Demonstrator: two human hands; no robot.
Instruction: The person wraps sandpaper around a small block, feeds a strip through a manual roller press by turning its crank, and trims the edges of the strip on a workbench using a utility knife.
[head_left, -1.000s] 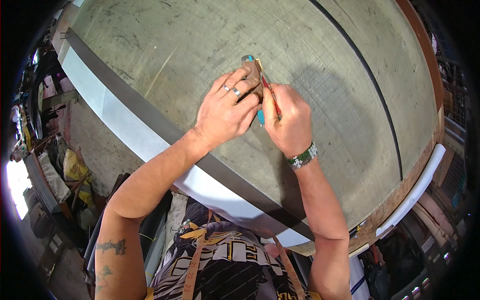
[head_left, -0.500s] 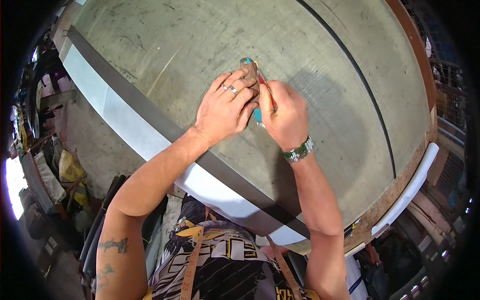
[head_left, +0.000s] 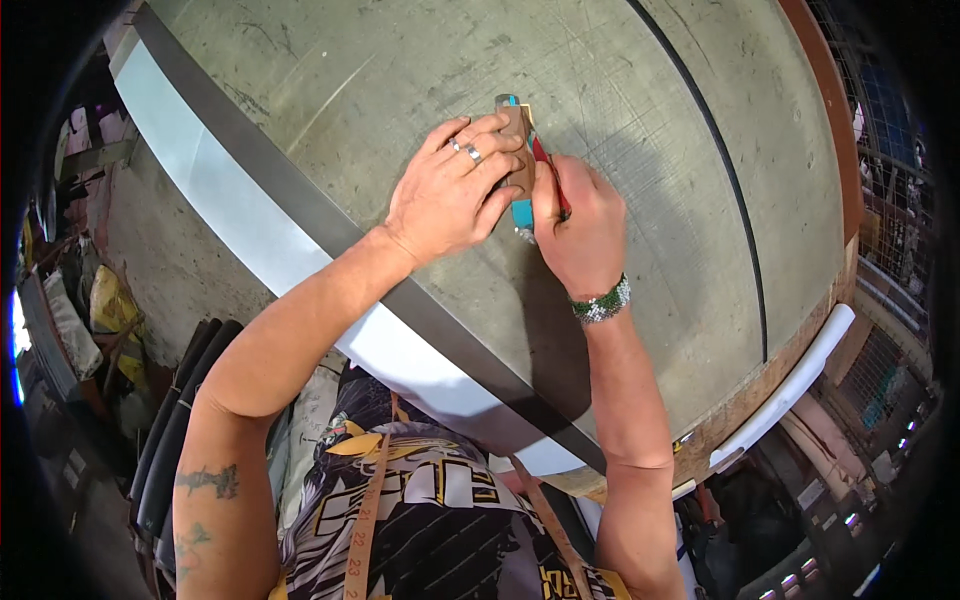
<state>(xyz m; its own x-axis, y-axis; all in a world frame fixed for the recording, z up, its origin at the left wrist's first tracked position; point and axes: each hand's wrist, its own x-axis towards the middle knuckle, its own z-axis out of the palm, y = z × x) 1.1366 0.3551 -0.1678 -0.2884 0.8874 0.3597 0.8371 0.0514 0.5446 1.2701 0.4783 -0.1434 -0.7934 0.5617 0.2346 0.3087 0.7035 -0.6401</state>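
Observation:
On the scuffed grey-green work surface (head_left: 360, 120), my left hand (head_left: 450, 190) rests with ringed fingers curled over a small brown flat piece (head_left: 517, 130), holding it down. Under or beside that piece show a teal strip (head_left: 522, 213), a dark rounded end and a thin yellow edge; their exact layering I cannot make out. My right hand (head_left: 583, 222) is closed around a red-handled cutting tool (head_left: 543, 158), its tip against the right edge of the brown piece and partly hidden. A long dark grey and white strip (head_left: 230, 180) lies beneath my left forearm along the near edge.
A black cord or strip (head_left: 722, 160) runs across the right of the surface. A white rolled length (head_left: 780, 390) lies along the right-hand edge. Dark rolls (head_left: 185, 420) and cluttered sacks (head_left: 115, 310) stand below at the left, with metal mesh beyond the right edge.
Both hands and the small piece have shifted slightly on the surface, and the view has moved a little. The red tool sits lower along the piece's edge, with more teal showing.

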